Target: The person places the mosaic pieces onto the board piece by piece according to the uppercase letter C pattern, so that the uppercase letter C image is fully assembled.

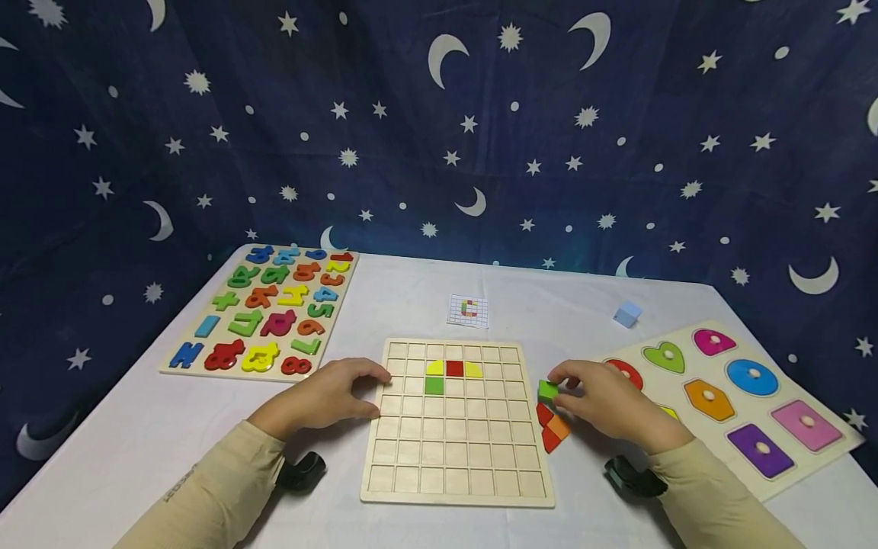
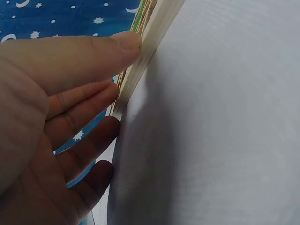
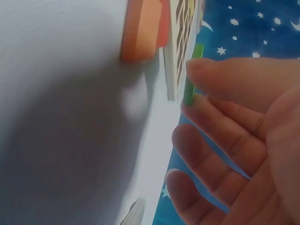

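Note:
A wooden grid board [image 1: 421, 457] lies on the white table between the hands. Two yellow pieces flank a red square [image 1: 454, 369] in its upper rows, and a green square [image 1: 434, 386] sits below the left yellow one. At the board's left edge, my left hand [image 1: 329, 396] rests its thumb and fingertips, the fingers loosely extended. Just off the right edge, my right hand [image 1: 604, 400] pinches a green block [image 1: 547, 391] between thumb and forefinger; the right wrist view shows this green block [image 3: 189, 96] edge-on. Red and orange pieces [image 1: 559, 428] lie close below that hand.
A number puzzle board [image 1: 226, 305] stands at the left. Under and beyond the right arm is a knobbed shape puzzle [image 1: 741, 400]. Behind the grid lies a small pattern card [image 1: 469, 311]; a light blue cube [image 1: 627, 314] sits at the back right.

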`<state>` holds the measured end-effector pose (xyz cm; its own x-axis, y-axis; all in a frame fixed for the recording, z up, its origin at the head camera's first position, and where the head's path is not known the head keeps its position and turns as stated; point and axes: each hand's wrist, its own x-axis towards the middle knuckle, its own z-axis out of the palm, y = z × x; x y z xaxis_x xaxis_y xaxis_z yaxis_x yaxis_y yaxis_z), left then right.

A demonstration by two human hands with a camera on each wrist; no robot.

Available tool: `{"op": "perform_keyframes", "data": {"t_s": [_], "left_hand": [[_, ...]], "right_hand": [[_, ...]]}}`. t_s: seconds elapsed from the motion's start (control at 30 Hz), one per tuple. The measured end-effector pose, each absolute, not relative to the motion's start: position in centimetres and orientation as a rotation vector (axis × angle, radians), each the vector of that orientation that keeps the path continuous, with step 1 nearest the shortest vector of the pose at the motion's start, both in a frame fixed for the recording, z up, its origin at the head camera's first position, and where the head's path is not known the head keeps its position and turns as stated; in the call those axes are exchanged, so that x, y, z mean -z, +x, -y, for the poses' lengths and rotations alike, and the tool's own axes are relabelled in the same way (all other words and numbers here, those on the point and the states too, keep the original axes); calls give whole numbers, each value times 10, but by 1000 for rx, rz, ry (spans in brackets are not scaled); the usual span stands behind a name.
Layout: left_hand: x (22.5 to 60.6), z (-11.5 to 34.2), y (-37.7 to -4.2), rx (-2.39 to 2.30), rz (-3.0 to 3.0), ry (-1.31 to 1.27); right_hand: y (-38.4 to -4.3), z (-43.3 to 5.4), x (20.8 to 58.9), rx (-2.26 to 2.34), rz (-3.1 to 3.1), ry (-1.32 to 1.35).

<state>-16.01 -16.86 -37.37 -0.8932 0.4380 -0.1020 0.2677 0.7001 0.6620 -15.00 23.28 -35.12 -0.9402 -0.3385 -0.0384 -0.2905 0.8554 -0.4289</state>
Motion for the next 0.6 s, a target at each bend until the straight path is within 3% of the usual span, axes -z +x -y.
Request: {"op": "perform_keyframes", "data": {"t_s": [0.6], "left_hand": [[373, 168, -160, -965, -2671, 566]], "right_hand": [[-156, -192, 341, 732, -2865, -586]]}}
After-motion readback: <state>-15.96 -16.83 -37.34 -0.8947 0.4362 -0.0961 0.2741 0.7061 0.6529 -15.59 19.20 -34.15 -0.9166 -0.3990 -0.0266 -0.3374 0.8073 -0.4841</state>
